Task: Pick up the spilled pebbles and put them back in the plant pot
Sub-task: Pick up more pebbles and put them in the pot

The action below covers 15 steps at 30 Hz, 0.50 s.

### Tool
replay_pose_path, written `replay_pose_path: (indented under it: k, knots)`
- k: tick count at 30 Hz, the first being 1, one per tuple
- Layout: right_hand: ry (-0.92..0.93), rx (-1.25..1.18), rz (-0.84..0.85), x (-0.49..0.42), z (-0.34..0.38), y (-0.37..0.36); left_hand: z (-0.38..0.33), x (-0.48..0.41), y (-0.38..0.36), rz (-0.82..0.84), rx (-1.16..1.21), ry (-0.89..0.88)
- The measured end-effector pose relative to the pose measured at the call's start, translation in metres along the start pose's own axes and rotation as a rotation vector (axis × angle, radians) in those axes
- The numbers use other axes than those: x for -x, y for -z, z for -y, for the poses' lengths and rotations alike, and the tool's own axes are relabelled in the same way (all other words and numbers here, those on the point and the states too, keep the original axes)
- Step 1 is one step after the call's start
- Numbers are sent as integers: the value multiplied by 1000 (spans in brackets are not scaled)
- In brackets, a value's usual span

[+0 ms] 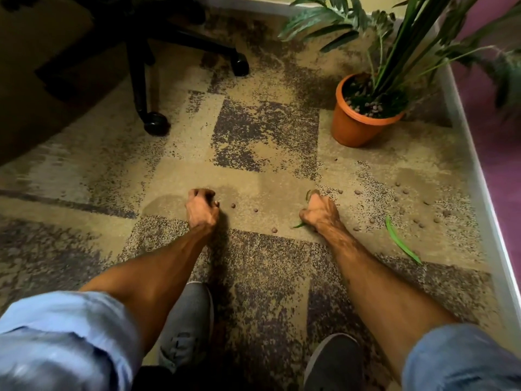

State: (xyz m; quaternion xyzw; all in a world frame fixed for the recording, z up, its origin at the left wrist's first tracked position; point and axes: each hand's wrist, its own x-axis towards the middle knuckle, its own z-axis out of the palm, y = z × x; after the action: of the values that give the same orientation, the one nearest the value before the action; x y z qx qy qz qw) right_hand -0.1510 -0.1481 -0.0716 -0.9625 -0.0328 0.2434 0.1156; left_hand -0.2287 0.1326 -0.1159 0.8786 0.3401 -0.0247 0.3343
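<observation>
Small brown pebbles (356, 228) lie scattered over the carpet, most of them at the right near the wall, a few (233, 206) between my hands. An orange plant pot (355, 128) with a tall green plant and several pebbles on its soil stands at the upper right. My left hand (201, 208) is down on the carpet, fingers curled closed; what it holds is hidden. My right hand (320, 211) is closed around a green leaf whose ends stick out on both sides, low over the carpet.
A loose green leaf (400, 241) lies on the carpet right of my right hand. An office chair base with castors (155, 124) stands at the upper left. A white skirting (476, 170) runs along the right. My two shoes (189, 320) are at the bottom.
</observation>
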Motion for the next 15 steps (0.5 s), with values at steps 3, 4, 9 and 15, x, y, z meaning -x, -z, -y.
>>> replay_pose_path:
  k: [3,4,9,15]
  knots:
    - [54,-67,-18,-10,-3,-10,-2,0,-1,78,-29,-101]
    - [86,-67,-9,-11,-3,-14,-4,4,-3,113,-38,-152]
    - [243,-100,86,-8,1,-29,-11,19,-20,178,-123,-275]
    - [393,-100,133,1,11,-48,-21,11,-20,195,-188,-415]
